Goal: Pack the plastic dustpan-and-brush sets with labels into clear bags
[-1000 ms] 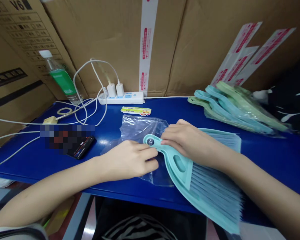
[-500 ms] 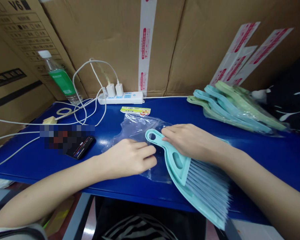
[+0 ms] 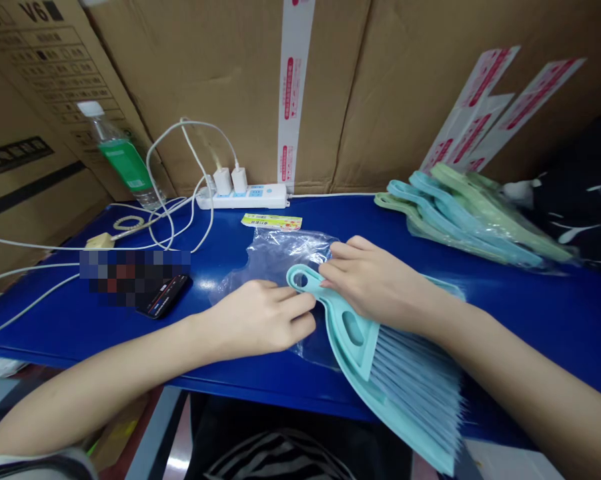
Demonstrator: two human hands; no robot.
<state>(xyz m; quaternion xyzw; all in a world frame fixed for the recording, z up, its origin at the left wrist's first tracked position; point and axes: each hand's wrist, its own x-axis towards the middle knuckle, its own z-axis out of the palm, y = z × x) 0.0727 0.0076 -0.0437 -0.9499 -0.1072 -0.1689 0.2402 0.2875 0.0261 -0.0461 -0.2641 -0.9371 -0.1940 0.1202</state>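
A turquoise hand brush (image 3: 375, 340) with grey-blue bristles lies nested on a matching dustpan (image 3: 353, 393), their looped handles together pointing left. My right hand (image 3: 367, 277) is closed over the handles, thumb near the loop and fingertips at the edge of a clear plastic bag (image 3: 280, 257). The bag spreads flat and crumpled behind and under my hands. My left hand (image 3: 275, 317) has its fingers curled in a pinch on the bag's near side, right beside the handle loop. Its fingertips are partly hidden.
Several green and blue bagged brush sets (image 3: 475, 213) lie at the back right. A printed card label (image 3: 271, 221) sits behind the bag. A power strip (image 3: 260, 196) with white cables, a bottle (image 3: 125, 163) and a phone (image 3: 163, 297) stand to the left. Cardboard (image 3: 220, 73) walls the back.
The brush and dustpan have shifted slightly left and down, so the handle loop is now against my left fingers. My right hand's fingers have moved on the bag's edge. My left hand has barely moved.
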